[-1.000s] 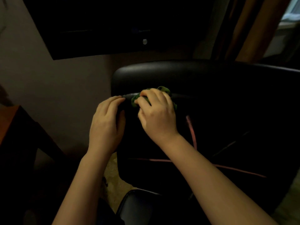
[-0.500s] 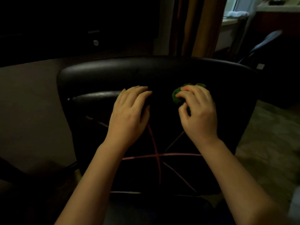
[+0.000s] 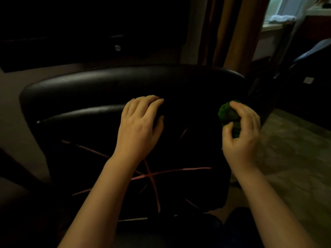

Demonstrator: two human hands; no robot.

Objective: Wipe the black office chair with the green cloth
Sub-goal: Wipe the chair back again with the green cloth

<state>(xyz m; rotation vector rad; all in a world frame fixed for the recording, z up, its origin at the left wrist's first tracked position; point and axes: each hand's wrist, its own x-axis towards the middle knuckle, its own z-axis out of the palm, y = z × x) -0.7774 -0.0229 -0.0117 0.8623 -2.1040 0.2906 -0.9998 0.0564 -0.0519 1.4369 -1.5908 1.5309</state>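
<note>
— Where is the cloth (image 3: 228, 113)?
— Bunched at the frame's centre right, pinched in the right hand (image 3: 240, 136).
— And the left hand (image 3: 138, 129)?
— Fingers straight, resting on the chair (image 3: 107, 86).

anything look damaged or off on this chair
Yes: thin pinkish lines criss-cross the back of the black office chair, below the left hand. They stand out against the dark covering like scratches, splits or strings; the dim picture does not show which. The green cloth is simply bunched in the right hand.
</note>
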